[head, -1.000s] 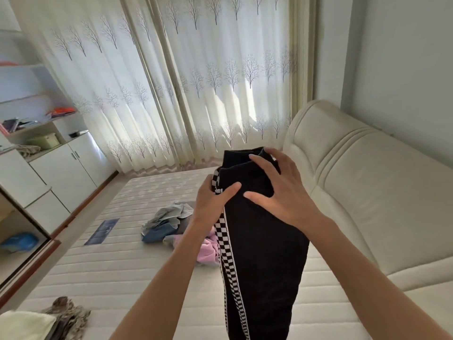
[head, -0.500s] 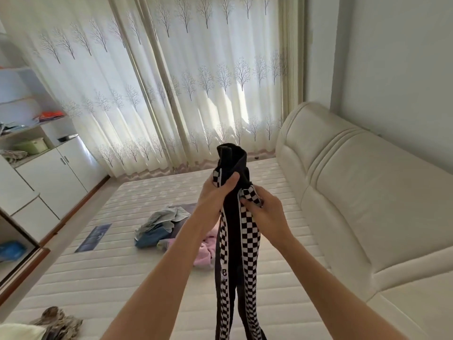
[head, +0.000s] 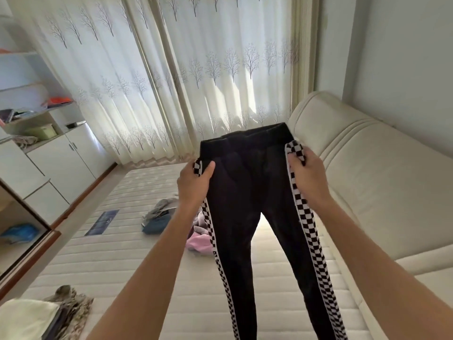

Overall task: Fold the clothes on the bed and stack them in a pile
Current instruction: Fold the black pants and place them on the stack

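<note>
1. A pair of black stretch trousers with black-and-white checkered side stripes (head: 247,192) was held up in the air above the quilted white mattress (head: 117,261), waistband uppermost and both legs hanging down apart.
2. The left hand (head: 195,185) was closed round the left checkered stripe just below the waistband, with the thumb laid across the black front.
3. The right hand (head: 307,177) was closed round the right checkered stripe at about the same height, the stripe bunched between its fingers.
4. Half a second earlier the trousers had been gathered into one narrow column with both hands nearly touching; by this moment the hands had been drawn apart and the garment spread flat to its full width.
5. A loose heap of grey, blue and pink clothes (head: 169,222) was left on the mattress behind the left forearm, partly hidden by it.
6. A small pile of folded cream and patterned cloth (head: 44,315) was seen at the near left corner of the mattress.
7. A cream padded headboard (head: 367,173) was seen along the right side, and tree-printed white curtains (head: 196,69) beyond the bed.
</note>
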